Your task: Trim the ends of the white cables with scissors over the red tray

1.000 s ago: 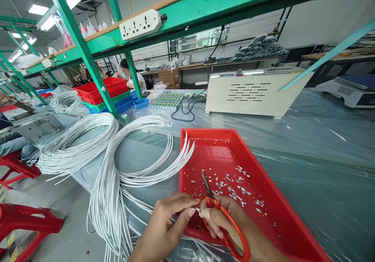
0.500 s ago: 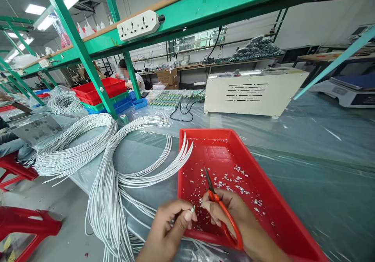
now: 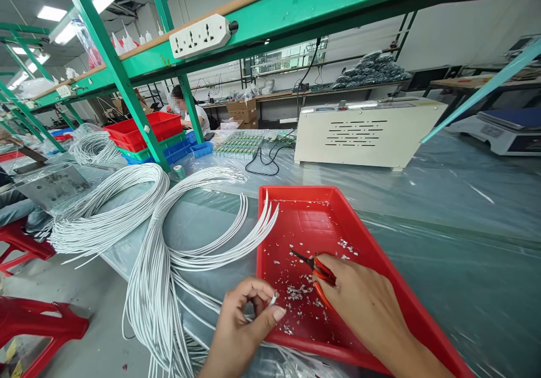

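Note:
Between the thumb and fingers of my left hand (image 3: 249,321) is the end of a white cable (image 3: 273,298), with a dark tip showing. My right hand (image 3: 363,299) is closed round the red handles of a pair of scissors (image 3: 324,279), whose dark blades point left over the tray. Both hands are at the near part of a red tray (image 3: 315,220), which holds scattered small silvery and white scraps (image 3: 298,292). Left of the tray lies a big looped bundle of white cables (image 3: 158,254), some of whose ends rest over the tray's left rim.
A second cable coil (image 3: 114,214) lies further left. Behind the tray stand a cream metal machine (image 3: 355,136) and a black cord. Green shelf posts (image 3: 131,96) and stacked bins (image 3: 143,130) are back left. A person (image 3: 198,119) sits beyond.
My right hand has turned palm down and moved right, and the scissors now point left instead of upward. My left hand has shifted slightly, its fingers a little looser round the cable end.

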A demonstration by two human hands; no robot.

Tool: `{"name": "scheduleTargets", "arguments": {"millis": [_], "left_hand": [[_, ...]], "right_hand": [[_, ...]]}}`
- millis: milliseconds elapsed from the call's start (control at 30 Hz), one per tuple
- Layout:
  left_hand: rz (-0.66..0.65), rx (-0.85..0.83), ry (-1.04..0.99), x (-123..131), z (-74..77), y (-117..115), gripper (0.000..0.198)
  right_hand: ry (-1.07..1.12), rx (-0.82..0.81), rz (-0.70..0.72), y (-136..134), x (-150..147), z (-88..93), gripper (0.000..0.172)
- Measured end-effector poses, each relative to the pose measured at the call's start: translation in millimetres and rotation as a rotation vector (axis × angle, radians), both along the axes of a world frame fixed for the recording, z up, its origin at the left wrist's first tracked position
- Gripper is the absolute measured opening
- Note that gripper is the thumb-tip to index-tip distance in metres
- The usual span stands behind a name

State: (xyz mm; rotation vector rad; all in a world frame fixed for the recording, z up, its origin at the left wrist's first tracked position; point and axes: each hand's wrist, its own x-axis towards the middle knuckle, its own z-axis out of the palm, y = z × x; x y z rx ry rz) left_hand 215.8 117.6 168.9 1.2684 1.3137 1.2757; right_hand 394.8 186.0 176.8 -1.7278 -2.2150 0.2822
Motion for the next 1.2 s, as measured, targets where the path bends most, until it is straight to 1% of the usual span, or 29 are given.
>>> {"name": "scheduleTargets", "arguments": {"millis": [67, 133, 200, 267, 333, 433, 533, 700, 900, 1100, 1200], "left_hand": [[0.033, -0.011, 0.002, 0, -1.9, 0, 0.015], [0.053, -0.018, 0.005, 1, -3.8, -1, 0.019], [0.063, -0.014, 0.0, 1, -5.0, -2, 0.021], [0.06, -0.005, 0.001, 1, -5.1, -2, 0.021], [0.042, -0.011, 0.011, 2, -4.1, -2, 0.02], [0.034, -0.004, 0.039, 3, -2.4, -3, 0.019], [0.046, 0.027, 0.082, 5, -2.1, -4, 0.018], [0.06, 0.032, 0.147, 6, -3.9, -6, 0.018], [0.014, 0.042, 0.192, 4, -7.3, -7, 0.018], [-0.031, 0.039, 0.161, 6, -8.3, -6, 0.02], [-0.075, 0.052, 0.125, 6, -6.2, -7, 0.023]], "right_hand": [[0.118, -0.021, 0.027, -3, -2, -0.5, 0.018], [0.367, -0.101, 0.094, -8, -6, -1.1, 0.026], [0.655, -0.247, 0.168, -14, -12, -0.5, 0.024], [0.86, -0.383, 0.206, -20, -18, 1.6, 0.021], [0.973, -0.461, 0.23, -25, -24, 4.2, 0.018], [1.071, -0.502, 0.266, -28, -29, 5.6, 0.014], [1.076, -0.511, 0.279, -29, -30, 2.7, 0.015], [0.972, -0.424, 0.252, -31, -27, -1.0, 0.015], [0.923, -0.377, 0.245, -33, -27, 2.4, 0.016], [0.903, -0.364, 0.245, -33, -26, 0.0, 0.012], [0.934, -0.405, 0.237, -33, -26, 0.8, 0.009]]}}
